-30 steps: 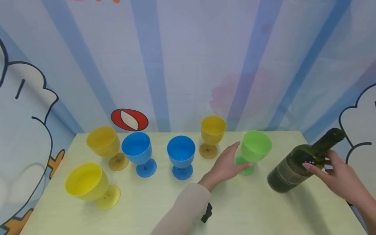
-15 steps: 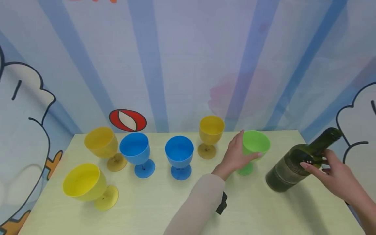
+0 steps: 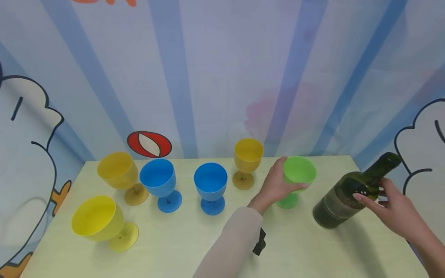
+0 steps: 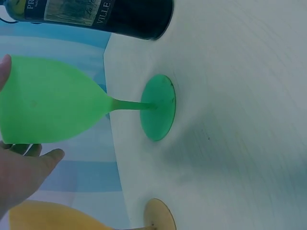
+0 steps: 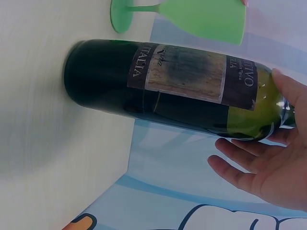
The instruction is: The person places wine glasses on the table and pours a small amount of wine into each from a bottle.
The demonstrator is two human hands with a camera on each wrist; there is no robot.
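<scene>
GOBLET & BOTTLE BOTH IN HAND

Green goblet: R part of table, nr far edge, foot apparently down; L hand grips bowl. Bottle: to goblet's R, twd R edge; R hand grips shoulder. Step, as judged: securing hold. Next move prob. calls for firm grip, level lift. Yellow goblet limits L side; open room twd near edge.

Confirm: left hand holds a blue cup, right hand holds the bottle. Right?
The cup's colour is wrong: the left hand holds the green cup, as the head view shows. The right hand does hold the bottle.
</scene>
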